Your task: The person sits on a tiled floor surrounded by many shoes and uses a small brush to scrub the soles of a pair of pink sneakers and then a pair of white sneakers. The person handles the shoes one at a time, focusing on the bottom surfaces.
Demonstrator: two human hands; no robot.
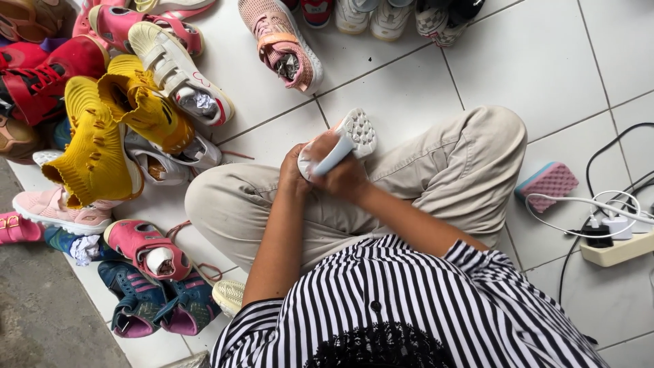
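Both hands clamped on white shoe (347, 140) over crossed knees: left hand (294, 174) gripping heel end, right hand (340, 178) wrapped round middle, sole turned up. Shoe pile (116, 129) crowding left; bare floor tiles (402, 88) ahead; pink sponge (548, 184), power strip (620, 247) right.

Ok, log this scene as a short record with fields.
Setting: white tiled floor, person sitting cross-legged
Left hand: grips small white shoe with studded sole
Right hand: also holds that shoe
Left side: pile of shoes, including yellow knitted high-tops
Right side: pink and blue sponge block, cream power strip with chargers plugged in
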